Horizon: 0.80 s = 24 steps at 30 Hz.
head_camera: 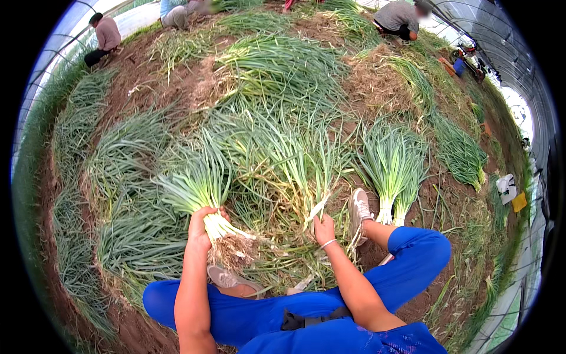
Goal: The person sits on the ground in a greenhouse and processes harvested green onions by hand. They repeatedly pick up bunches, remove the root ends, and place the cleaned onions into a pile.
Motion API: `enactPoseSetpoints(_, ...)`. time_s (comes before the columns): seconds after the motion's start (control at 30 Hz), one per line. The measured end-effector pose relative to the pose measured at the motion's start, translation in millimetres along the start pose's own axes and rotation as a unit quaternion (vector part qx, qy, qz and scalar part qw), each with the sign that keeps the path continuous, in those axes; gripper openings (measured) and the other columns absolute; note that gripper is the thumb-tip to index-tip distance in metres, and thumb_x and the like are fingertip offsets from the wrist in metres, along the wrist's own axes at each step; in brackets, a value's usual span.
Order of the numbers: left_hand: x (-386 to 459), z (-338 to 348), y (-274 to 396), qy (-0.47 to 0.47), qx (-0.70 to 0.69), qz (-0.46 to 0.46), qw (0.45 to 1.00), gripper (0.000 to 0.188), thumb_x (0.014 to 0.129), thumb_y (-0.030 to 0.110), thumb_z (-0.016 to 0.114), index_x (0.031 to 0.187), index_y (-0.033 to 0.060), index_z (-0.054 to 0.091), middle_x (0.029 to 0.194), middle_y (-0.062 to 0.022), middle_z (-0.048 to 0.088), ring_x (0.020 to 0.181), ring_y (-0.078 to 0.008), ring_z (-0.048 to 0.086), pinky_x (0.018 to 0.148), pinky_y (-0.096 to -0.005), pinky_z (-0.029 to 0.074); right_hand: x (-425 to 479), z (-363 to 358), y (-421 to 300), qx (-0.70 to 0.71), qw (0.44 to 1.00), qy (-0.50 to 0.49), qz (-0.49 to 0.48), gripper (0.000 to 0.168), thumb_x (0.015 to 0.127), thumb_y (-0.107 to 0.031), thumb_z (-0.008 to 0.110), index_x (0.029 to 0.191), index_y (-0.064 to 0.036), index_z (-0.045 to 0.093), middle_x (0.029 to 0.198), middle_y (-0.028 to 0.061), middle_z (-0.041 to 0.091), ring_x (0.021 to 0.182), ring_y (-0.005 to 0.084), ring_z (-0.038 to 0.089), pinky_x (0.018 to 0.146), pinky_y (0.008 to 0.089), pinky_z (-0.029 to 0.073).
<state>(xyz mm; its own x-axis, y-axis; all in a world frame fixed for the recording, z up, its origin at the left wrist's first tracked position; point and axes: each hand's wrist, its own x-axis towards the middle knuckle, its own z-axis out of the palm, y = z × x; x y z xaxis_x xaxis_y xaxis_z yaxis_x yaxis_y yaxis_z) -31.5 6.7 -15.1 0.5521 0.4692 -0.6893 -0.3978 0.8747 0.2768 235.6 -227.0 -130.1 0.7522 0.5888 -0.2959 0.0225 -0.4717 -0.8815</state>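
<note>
My left hand (206, 223) is closed around the pale stems of a bunch of green onions (201, 192). Its leaves fan up and away, and the tangled brown roots (233, 251) hang at the lower right. My right hand (324, 229) grips a pale, peeled-looking leaf or stalk (317, 207) whose tip points up to the right; the fingers partly hide what else is held. Loose green onions (305, 163) with yellowed leaves lie just beyond that hand. Two neat bunches of green onions (389, 177) lie side by side past my shoe on the right.
Large heaps of green onions (283, 66) cover the ground ahead and on the left. My shoes (360, 208) flank cut leaves and debris. Several people crouch farther off, one at upper left (105, 37), one at upper right (398, 20). A yellow object (519, 202) lies at far right.
</note>
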Motion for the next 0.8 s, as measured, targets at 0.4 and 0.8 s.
enactPoseSetpoints(0.4, -7.8, -4.2, -2.6, 0.005, 0.042, -0.003, 0.999, 0.028, 0.070, 0.006, 0.055, 0.094, -0.0090, 0.053, 0.077, -0.0156, 0.057, 0.071, -0.0276, 0.057, 0.071, -0.0383, 0.052, -0.4, -6.1, -114.8, -0.495, 0.863, -0.091, -0.038, 0.045, 0.081, -0.046, 0.058, 0.097, -0.004, 0.066, 0.097, 0.0191, 0.065, 0.091, 0.0328, 0.063, 0.077, 0.0425, 0.050)
enactPoseSetpoints(0.8, -17.1, -10.0, 0.8, 0.012, 0.031, 0.023, 0.999, 0.026, 0.071, 0.004, 0.055, 0.094, -0.0084, 0.052, 0.081, -0.0165, 0.058, 0.073, -0.0287, 0.058, 0.071, -0.0399, 0.053, 81.8, 85.1, -57.0, -0.338, 0.940, -0.037, -0.035, 0.043, 0.076, -0.030, 0.069, 0.114, -0.014, 0.055, 0.107, 0.0183, 0.057, 0.101, 0.0358, 0.056, 0.084, 0.0448, 0.047)
